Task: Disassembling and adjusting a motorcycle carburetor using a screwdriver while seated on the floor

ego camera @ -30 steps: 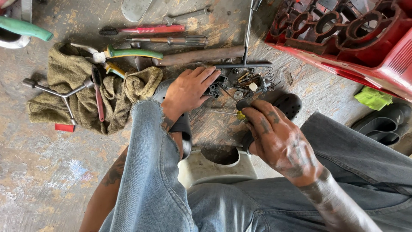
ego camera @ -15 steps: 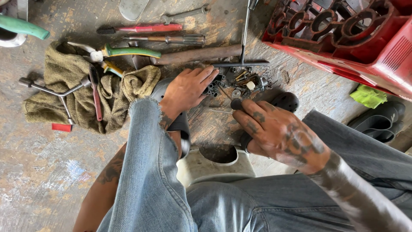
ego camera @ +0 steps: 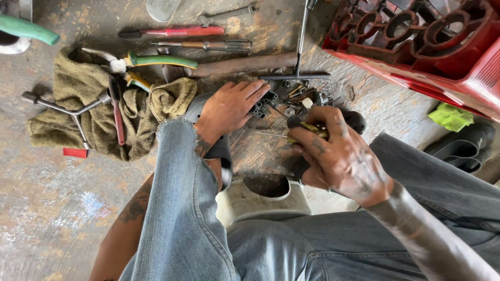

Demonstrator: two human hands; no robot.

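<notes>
We look down at a heap of small metal parts (ego camera: 291, 99) on a scuffed concrete floor (ego camera: 47, 208), between our knees.

Our left hand (ego camera: 232, 106) lies flat and open, fingertips touching the dark, oily bolts. Our right hand (ego camera: 338, 156) hovers just beside, curled closed around a yellowish, black-tipped piece (ego camera: 307, 127). Beyond them lie a rusty bar (ego camera: 239, 65), an olive woven rag (ego camera: 88, 104) and a red plastic crate (ego camera: 422, 36).
</notes>
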